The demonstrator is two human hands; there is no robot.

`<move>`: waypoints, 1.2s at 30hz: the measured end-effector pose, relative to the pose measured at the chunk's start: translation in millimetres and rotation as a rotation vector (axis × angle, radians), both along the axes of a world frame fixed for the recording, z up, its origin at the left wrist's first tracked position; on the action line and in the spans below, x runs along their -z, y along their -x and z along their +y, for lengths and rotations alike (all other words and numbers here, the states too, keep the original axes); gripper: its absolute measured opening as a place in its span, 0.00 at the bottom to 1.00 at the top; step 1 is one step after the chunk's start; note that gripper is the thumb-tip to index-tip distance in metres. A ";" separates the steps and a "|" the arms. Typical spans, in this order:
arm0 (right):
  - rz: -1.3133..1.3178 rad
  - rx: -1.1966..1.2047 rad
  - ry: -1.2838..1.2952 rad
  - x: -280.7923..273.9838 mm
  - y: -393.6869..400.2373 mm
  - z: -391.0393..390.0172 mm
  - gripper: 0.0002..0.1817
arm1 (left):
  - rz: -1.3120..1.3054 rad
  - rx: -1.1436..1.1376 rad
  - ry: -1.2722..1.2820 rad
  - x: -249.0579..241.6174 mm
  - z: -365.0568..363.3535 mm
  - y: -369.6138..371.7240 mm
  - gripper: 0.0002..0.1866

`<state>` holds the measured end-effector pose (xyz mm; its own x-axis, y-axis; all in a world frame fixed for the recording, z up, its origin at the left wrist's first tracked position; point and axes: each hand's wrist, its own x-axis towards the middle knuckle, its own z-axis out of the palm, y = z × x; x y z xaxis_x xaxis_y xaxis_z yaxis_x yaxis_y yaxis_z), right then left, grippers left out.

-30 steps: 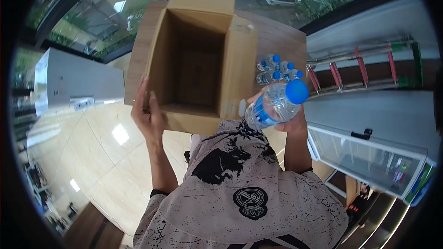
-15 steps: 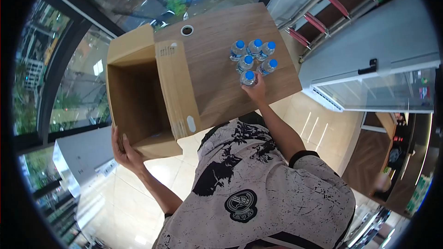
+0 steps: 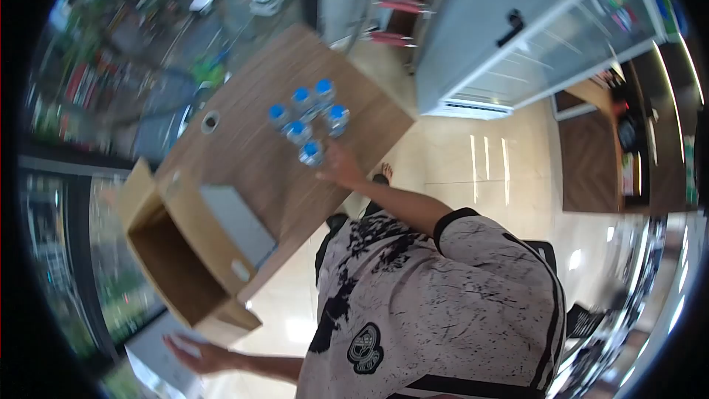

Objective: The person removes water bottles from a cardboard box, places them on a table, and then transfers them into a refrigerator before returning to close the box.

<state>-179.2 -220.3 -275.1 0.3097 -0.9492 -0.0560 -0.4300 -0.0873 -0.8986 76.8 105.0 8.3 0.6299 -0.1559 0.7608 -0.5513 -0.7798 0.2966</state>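
Observation:
Several small clear water bottles (image 3: pixel 299 131) with blue caps stand upright in a cluster on the wooden table. Beside the bottle nearest me (image 3: pixel 310 153) is my right hand (image 3: pixel 343 167), its fingers and thumb apart; blur hides whether they touch that bottle. An open cardboard box (image 3: pixel 181 266) sits tilted in view at the table's left end, with its flaps out and a dark interior. My left hand (image 3: pixel 198 355) is off the box, just below its near corner, with fingers spread and nothing in them.
A flat grey panel (image 3: pixel 238 224) lies on the table (image 3: pixel 244 122) alongside the box. A round cable hole (image 3: pixel 210 122) is near the window edge. To the right stand a glass-door fridge (image 3: pixel 509 59) and a ladder with red steps (image 3: pixel 402 4).
My view has turned, shifting the table left. My left hand has let go of the box. My right hand has loosened from around the near bottle. The grey panel has come into view.

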 end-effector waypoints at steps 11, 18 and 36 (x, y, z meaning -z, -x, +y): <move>-0.028 0.238 -0.169 24.9 242.5 -83.4 0.17 | -0.051 0.826 0.547 -19.8 -196.8 175.9 0.10; 0.224 0.645 0.032 58.0 413.4 -175.9 0.14 | 0.354 0.861 0.148 0.1 -298.3 288.1 0.06; 1.508 -0.198 0.735 -150.0 439.8 -350.8 0.24 | 0.415 0.531 -0.301 99.5 -286.9 208.0 0.20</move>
